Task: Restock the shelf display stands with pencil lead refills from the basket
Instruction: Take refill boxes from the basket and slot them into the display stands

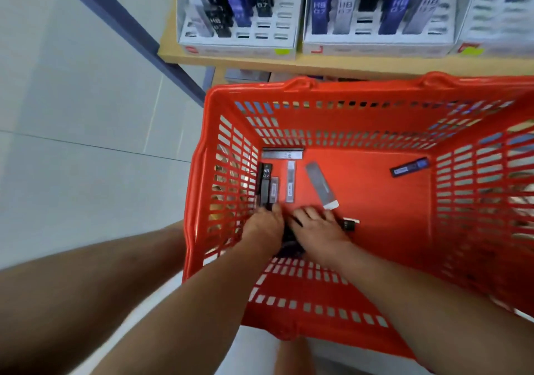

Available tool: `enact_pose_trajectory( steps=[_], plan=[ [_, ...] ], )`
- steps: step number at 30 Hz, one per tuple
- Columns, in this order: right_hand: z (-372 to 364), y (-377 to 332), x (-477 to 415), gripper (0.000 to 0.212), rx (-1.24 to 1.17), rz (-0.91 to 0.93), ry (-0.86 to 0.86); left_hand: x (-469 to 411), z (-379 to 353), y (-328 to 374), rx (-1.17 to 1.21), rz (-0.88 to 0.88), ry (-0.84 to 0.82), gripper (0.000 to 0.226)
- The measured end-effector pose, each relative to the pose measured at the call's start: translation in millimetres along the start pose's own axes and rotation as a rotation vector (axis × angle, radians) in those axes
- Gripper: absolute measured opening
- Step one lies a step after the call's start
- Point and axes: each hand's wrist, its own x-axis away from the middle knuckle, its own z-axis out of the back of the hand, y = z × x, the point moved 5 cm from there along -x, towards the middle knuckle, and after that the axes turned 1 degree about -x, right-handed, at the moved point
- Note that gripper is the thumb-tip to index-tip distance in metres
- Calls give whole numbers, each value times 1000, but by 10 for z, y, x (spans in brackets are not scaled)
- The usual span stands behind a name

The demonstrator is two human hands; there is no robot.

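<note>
An orange basket (346, 91) stands on the floor below the shelf. Several pencil lead refill packs lie on its bottom: a black one (265, 185) by the left wall, grey ones (318, 182), a blue one (409, 167) at the right. Both hands are down at the near left of the bottom. My left hand (264, 226) rests with fingers curled on the lower end of the black packs. My right hand (316, 228) lies over dark packs (289, 237) between the two hands. Its grip is hidden. White display stands (237, 48) (375, 49) hold upright refill packs.
The wooden shelf (332, 65) edge runs just behind the basket's far rim. A blue-grey shelf post (130, 31) slants down to the left of the basket. Pale floor tiles (86, 143) lie to the left. A third stand (497, 48) sits at the far right.
</note>
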Motion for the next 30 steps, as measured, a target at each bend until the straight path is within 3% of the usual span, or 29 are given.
enact_pose_trajectory(
  steps=[6, 10, 12, 14, 17, 22, 27, 30],
  plan=[
    [-125, 165, 59, 57, -10, -72, -141, -29, -73, -138, 355, 6, -11, 52],
    [-80, 330, 154, 38, -195, -159, -171, -54, 56, -90, 508, -68, -32, 20],
    [-32, 478, 193, 20, -392, -215, -140, -78, 179, -72, 579, -124, 47, 8],
    [-18, 646, 250, 12, -724, -304, -137, -84, 304, -78, 692, -149, 147, 15],
    [52, 805, 337, 26, -1179, -431, -168, -83, 475, -135, 1015, -121, 157, 14],
    [402, 924, 436, 36, -1646, -471, -202, 24, 906, -176, 1413, -177, 31, 16],
    [860, 751, 487, 54, -1618, -322, -243, 145, 1149, -149, 1587, -273, -10, 50],
    [1119, 629, 588, 53, -1448, -270, -199, 243, 1265, -142, 1543, -300, 33, 37]
  ],
)
